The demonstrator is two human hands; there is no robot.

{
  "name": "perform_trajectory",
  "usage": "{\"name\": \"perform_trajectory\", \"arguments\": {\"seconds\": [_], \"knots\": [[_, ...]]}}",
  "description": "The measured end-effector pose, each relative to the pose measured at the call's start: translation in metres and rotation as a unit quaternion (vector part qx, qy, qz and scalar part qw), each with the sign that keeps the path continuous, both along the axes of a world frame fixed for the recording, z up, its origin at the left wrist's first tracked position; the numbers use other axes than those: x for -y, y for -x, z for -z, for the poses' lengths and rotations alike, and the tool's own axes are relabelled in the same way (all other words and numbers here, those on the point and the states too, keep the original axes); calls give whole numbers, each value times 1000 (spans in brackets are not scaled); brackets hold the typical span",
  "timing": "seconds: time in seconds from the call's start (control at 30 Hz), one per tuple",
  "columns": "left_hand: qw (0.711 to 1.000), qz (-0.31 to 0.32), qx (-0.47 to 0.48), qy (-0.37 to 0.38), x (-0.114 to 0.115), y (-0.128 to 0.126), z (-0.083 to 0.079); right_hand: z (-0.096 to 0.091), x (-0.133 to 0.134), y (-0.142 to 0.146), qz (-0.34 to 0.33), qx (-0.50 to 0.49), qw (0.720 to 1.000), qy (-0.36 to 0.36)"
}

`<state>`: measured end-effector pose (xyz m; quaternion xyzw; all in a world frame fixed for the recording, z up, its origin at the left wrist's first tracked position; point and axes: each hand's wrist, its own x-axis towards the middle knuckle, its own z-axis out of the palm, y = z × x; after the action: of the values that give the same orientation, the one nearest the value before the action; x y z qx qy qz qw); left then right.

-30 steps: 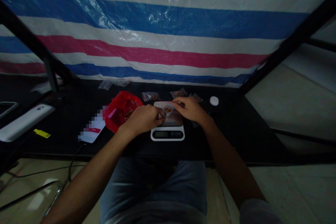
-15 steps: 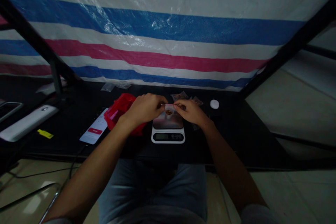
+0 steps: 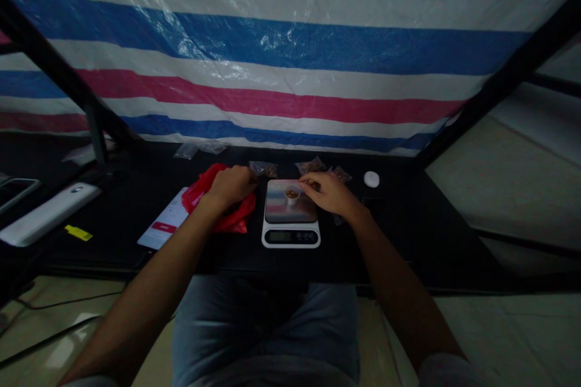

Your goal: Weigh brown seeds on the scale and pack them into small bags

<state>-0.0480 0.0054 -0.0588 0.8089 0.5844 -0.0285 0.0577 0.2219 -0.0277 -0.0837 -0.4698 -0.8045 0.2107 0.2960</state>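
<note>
A small white kitchen scale [image 3: 291,221] sits on the black table [image 3: 408,236] in front of me. A little cup [image 3: 292,195] with brown bits in it stands on the scale's platform. My left hand [image 3: 231,184] lies over the red plastic bag [image 3: 227,217] left of the scale, fingers curled into the bag. My right hand [image 3: 327,191] rests at the scale's right edge, its fingers pinched together just beside the cup; whatever they hold is too small to make out.
Small clear packets [image 3: 310,165] of brown bits lie behind the scale, more [image 3: 200,148] further left. A phone [image 3: 166,225] with a lit screen lies left of the bag. A white round lid [image 3: 371,179] sits at right, a white device [image 3: 45,211] and yellow tag [image 3: 78,233] at far left.
My left hand has moved from beside the cup leftward onto the red bag. My right hand has stayed by the cup.
</note>
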Motion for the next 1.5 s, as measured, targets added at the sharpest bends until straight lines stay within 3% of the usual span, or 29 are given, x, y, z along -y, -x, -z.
{"name": "perform_trajectory", "arguments": {"seconds": [0.17,0.3,0.4,0.5,0.63,0.8,0.9,0.97,1.07,1.2,1.37,1.5], "knots": [[1000,4,0,1,0,-3,2,-1,0,0,0,11,1000,6],[999,20,22,-30,6,-6,-8,-1,0,0,0,5,1000,8],[986,89,126,-55,14,-16,-19,0,0,0,3,7,1000,6],[953,180,237,-52,24,-31,-26,1,-1,-1,-2,6,1000,4],[941,225,251,-38,31,-46,-24,2,-2,-2,-11,4,1000,5],[947,204,243,-47,30,-32,-31,2,-2,-2,-4,12,1000,1],[967,144,209,-37,28,-5,-40,1,-1,-2,2,18,1000,-4],[984,98,147,11,26,16,-43,1,-1,-1,5,21,1000,-4],[990,72,89,78,25,39,-35,0,0,0,8,25,1000,-2],[986,90,72,121,24,46,-12,-1,1,1,1,31,999,6],[987,124,77,74,22,34,4,-2,2,1,2,40,999,8],[991,99,83,28,23,28,11,-1,1,1,2,37,999,5]]}}
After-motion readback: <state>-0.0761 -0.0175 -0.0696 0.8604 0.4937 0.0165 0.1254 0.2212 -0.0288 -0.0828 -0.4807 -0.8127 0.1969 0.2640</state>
